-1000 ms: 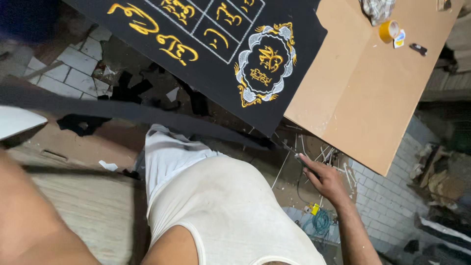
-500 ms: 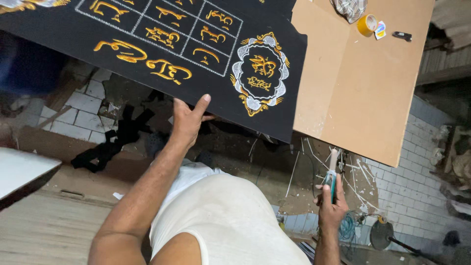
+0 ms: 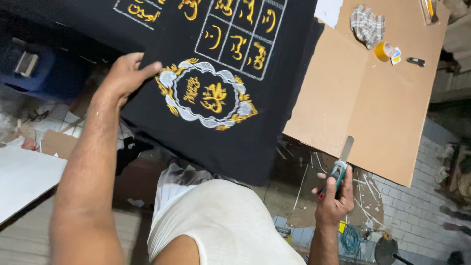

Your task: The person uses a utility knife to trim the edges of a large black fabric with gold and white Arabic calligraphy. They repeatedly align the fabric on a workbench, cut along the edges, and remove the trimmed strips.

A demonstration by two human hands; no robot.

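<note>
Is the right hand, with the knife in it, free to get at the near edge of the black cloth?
Probably yes. The right hand holds the utility knife blade up, just off the board edge. Nothing stands between it and the black cloth; the left hand presses the far side.

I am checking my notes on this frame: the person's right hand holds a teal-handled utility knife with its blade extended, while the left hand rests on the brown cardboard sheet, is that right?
Not quite. In the head view the left hand rests on the black cloth embroidered in gold and white, not on the brown cardboard sheet. The right hand does hold the teal-handled utility knife with its blade extended.
</note>
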